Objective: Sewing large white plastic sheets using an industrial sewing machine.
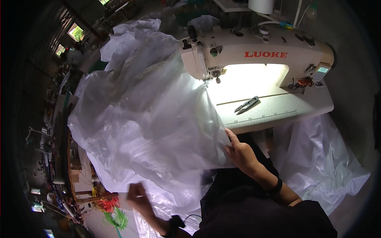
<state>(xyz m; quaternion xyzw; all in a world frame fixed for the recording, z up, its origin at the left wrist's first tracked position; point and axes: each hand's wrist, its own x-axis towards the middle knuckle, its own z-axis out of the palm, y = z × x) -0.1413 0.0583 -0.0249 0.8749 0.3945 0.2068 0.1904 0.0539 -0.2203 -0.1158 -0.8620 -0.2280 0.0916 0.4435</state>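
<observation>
A large, translucent whitish plastic sheet spreads crumpled over the left side, its right edge running up to the needle area of a white sewing machine. My right hand grips that edge just in front of the machine bed, thumb and fingers closed on it. Lower left, my left hand is bent inward beside the lower folds of the sheet. Motion smears its fingers, so whether it holds anything is unclear. Grey thread snips lie on the lit machine bed.
More shiny sheet material hangs below the bed at the right. Red strands and green strands hang at lower left. A small orange object with dark cord rests by the machine's right column. Cluttered shelving lines the far left.
</observation>
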